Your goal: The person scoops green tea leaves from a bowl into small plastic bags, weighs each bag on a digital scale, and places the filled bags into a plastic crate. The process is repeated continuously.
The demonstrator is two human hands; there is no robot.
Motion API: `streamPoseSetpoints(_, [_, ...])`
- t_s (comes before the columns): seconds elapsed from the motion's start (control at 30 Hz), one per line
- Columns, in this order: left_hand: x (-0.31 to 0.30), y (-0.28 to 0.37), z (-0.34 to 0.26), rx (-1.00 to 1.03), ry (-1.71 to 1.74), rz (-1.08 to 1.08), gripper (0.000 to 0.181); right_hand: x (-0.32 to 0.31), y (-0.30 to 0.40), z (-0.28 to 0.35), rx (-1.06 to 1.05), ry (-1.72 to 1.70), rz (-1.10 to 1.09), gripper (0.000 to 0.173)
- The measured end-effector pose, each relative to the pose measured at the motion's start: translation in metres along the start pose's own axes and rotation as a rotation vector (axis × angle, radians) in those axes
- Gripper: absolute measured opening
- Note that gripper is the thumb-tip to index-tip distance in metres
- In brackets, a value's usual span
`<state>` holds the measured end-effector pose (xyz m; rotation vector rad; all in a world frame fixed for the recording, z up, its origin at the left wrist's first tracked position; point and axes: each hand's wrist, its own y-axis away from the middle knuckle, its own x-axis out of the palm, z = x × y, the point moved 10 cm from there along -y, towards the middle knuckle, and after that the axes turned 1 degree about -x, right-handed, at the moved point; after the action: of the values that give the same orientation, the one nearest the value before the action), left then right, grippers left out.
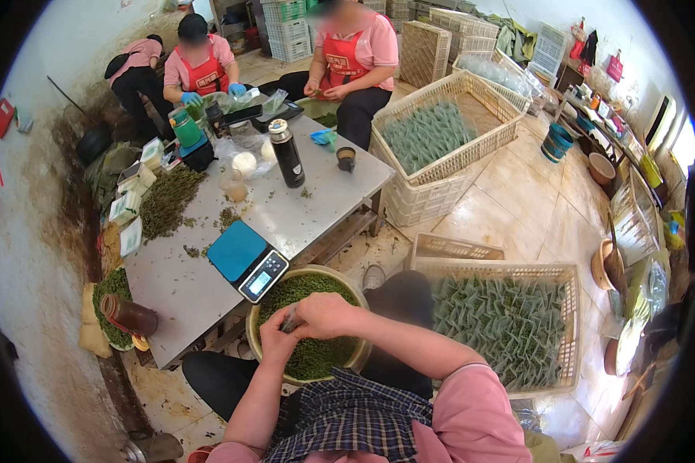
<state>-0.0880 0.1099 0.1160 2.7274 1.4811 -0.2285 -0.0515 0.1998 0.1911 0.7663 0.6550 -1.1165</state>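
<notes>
My left hand and my right hand meet over a round basin between my knees. A small clear plastic bag is pinched between them, its contents mostly hidden by my fingers. Small green berries, which look like green peppercorns, fill the basin. Just beyond my hands, a digital scale with a blue platform and a lit display rests at the edge of the metal table; nothing lies on its platform. To my right, a plastic crate holds rows of filled clear bags.
A black thermos, a dark cup and a heap of dried stalks occupy the table. A brown jar stands at its left corner. Stacked crates rise beyond the table's right end. Two seated co-workers face me.
</notes>
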Motion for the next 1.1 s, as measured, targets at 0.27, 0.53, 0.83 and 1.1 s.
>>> streamPoseSetpoints(0.27, [0.049,-0.008,-0.010,0.039,0.053,0.046,0.034,-0.019,0.058,-0.018,-0.134,-0.288,-0.307,0.034])
streamPoseSetpoints(0.53, [0.129,-0.023,-0.054,0.125,0.036,0.294,0.056,-0.098,0.221,-0.030,0.072,0.119,-1.108,0.052])
streamPoseSetpoints(0.83, [0.252,0.003,-0.084,0.275,-0.309,0.758,0.069,-0.020,0.411,-0.155,0.692,-0.178,-1.266,0.018])
streamPoseSetpoints(1.1, [0.178,-0.041,0.007,0.026,-0.161,0.572,0.034,0.045,0.697,-0.220,1.743,0.417,-1.076,0.014])
